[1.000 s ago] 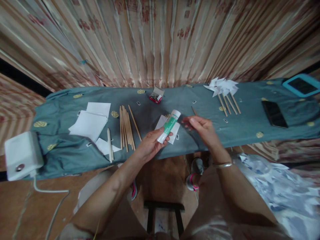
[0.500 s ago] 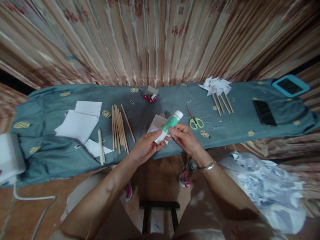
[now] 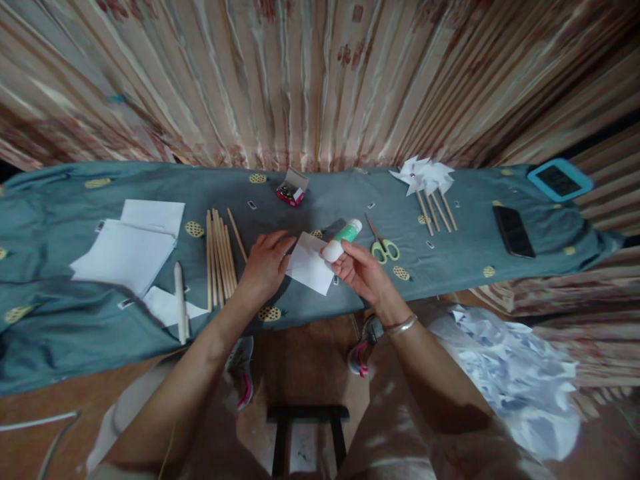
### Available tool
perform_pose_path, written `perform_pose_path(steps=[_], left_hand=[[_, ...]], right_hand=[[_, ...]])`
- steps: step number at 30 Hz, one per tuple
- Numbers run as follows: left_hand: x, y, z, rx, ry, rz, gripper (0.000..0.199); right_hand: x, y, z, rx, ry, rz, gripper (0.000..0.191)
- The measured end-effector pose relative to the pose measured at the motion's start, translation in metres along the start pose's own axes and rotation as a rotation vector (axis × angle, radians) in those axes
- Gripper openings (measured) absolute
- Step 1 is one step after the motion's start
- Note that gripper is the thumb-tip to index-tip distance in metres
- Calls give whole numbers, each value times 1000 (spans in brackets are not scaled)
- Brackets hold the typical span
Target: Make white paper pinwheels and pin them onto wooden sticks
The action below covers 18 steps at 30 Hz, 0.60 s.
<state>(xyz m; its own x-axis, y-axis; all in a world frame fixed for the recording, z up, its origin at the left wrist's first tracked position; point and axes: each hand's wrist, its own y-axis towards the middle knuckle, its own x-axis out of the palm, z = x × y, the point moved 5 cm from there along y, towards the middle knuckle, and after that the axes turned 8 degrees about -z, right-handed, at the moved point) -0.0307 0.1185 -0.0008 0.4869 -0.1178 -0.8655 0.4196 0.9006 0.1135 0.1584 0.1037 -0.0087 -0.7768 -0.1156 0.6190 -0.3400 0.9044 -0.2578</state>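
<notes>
My right hand [image 3: 363, 272] is closed around a green and white glue stick [image 3: 349, 231], held tilted above the right edge of a white paper piece [image 3: 311, 265]. The stick's round white end faces down toward me. I cannot tell whether its cap is on. At the paper's left edge lies my left hand [image 3: 266, 265], its fingers stretched out and nothing visible in them. Light wooden sticks [image 3: 219, 260] lie in a bundle left of that hand. Just right of the glue stick are green-handled scissors [image 3: 384, 248].
Farther left are stacked white sheets [image 3: 130, 253] and a white pen-like tool [image 3: 180, 303]. A small red box [image 3: 291, 189] stands behind. Paper pinwheels [image 3: 425, 177], a black phone [image 3: 513, 231] and a blue-framed tablet [image 3: 560, 180] lie right. A paper-filled bag [image 3: 520, 380] sits below.
My left hand has let go of the glue stick and moved left to the paper's edge. The right hand keeps the stick, now turned with its white end toward me. The view has shifted slightly right.
</notes>
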Motion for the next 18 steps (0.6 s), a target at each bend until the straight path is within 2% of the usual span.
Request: perform_pose_path(steps=[4, 10, 14, 18], left_hand=[[1, 0, 3, 11, 94, -33, 39], [-14, -16, 26, 112, 121, 115, 35], [2, -36, 53, 302, 49, 50, 31], [19, -47, 63, 267, 78, -34, 37]], right_hand=[[-5, 1, -6, -94, -176, 88, 33], [-8, -2, -17, -238, -426, 166, 31], [-3, -4, -18, -326, -612, 151, 34], [-1, -2, -11, -312, -731, 99, 37]])
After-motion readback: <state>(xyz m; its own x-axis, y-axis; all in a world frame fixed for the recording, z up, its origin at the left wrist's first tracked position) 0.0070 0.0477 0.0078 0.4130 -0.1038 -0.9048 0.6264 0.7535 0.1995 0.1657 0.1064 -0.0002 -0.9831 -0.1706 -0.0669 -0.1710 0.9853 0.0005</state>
